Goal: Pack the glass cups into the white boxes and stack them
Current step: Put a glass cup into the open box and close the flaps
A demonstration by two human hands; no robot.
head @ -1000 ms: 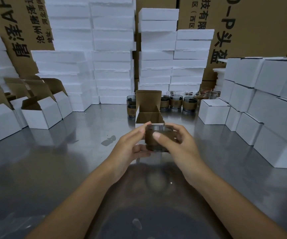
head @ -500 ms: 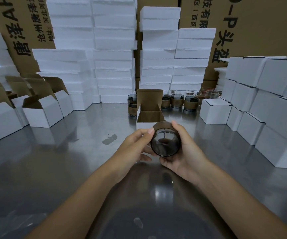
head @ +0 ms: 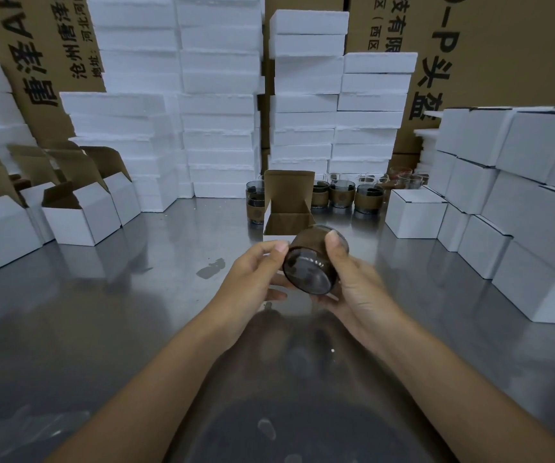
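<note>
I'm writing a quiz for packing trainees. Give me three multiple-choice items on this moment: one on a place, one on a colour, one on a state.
1. Where does the open box stand? A) just behind the held glass cup B) on a shelf C) on the floor
2. What colour is the box's inside? A) white B) brown C) blue
3. How is the cup held? A) upright B) tilted, in both hands C) upside down in one hand
Answers: 1 A, it sits on the table right beyond the cup. 2 B, its raised lid shows brown cardboard. 3 B, left hand and right hand grip it, a round end facing the camera.
</note>
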